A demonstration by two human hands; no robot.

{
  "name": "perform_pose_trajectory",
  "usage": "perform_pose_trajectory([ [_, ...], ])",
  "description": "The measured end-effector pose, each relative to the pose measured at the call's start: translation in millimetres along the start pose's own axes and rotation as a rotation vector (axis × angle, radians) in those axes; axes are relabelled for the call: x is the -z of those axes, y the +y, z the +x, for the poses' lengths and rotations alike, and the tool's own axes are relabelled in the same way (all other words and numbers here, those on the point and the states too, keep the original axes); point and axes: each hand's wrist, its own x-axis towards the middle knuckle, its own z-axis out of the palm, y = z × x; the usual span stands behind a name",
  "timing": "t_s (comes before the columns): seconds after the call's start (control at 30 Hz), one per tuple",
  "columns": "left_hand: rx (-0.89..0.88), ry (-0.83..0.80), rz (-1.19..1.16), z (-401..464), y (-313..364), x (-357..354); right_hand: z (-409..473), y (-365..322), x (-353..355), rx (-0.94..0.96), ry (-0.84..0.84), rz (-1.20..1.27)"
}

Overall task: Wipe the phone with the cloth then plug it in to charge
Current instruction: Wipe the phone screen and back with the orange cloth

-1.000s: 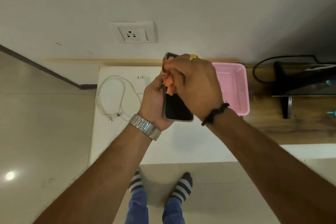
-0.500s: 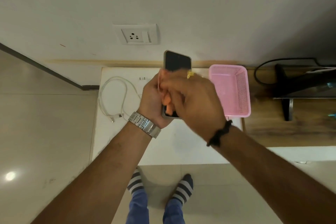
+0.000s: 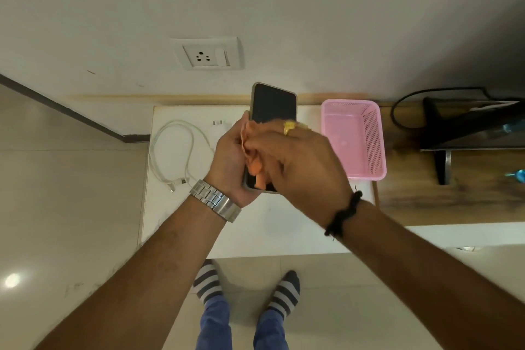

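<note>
My left hand grips a black-screened phone from its left side, holding it above a white table. My right hand presses a bunched orange cloth against the middle and lower part of the screen. The phone's top third shows above my fingers; the rest is mostly hidden. A coiled white cable lies on the table's left part, with a white charger plug beside it. A wall socket sits above.
A pink plastic basket stands on the table's right back corner. To the right is a wooden shelf carrying a dark stand and black cord. My socked feet stand on the tiled floor below the table edge.
My right hand with the cloth slid down the screen from the phone's top toward its lower part, uncovering the top of the phone. The left hand kept its hold.
</note>
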Motion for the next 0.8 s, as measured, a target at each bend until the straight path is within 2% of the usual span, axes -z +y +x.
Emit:
perform_pose_trajectory([
  [0.07, 0.011, -0.093, -0.074, 2, -8, 0, 24, 16, 11, -0.022, 0.084, -0.044],
  [0.13, 0.019, -0.073, -0.011, 7, -10, -2, 46, 26, 18, -0.043, 0.161, -0.097],
  [0.2, -0.002, -0.08, 0.014, 8, -7, -3, 45, 27, 11, -0.082, 0.19, -0.037],
  [0.27, -0.025, -0.09, 0.023, 7, -1, -6, 21, 15, 1, -0.048, 0.124, -0.036],
  [0.33, -0.017, 0.032, 0.065, 8, -3, -1, -2, 5, -2, 0.031, -0.005, -0.042],
  [0.37, -0.033, 0.062, 0.053, 8, -7, 2, 0, 8, 2, 0.049, -0.013, -0.051],
  [0.43, -0.042, 0.001, 0.062, 5, -17, 1, 23, 25, 12, 0.029, 0.072, -0.112],
  [0.53, 0.003, 0.034, 0.1, 3, -20, 0, 45, 35, 17, -0.036, 0.181, -0.11],
  [0.6, -0.029, 0.0, 0.063, 2, -14, 0, 29, 22, 8, -0.04, 0.15, -0.048],
  [0.7, -0.047, -0.007, 0.011, -1, -12, 3, -3, 5, 2, 0.052, 0.0, -0.017],
  [0.8, 0.004, -0.052, 0.075, 0, -21, 5, 26, 31, 17, -0.04, 0.098, -0.032],
])
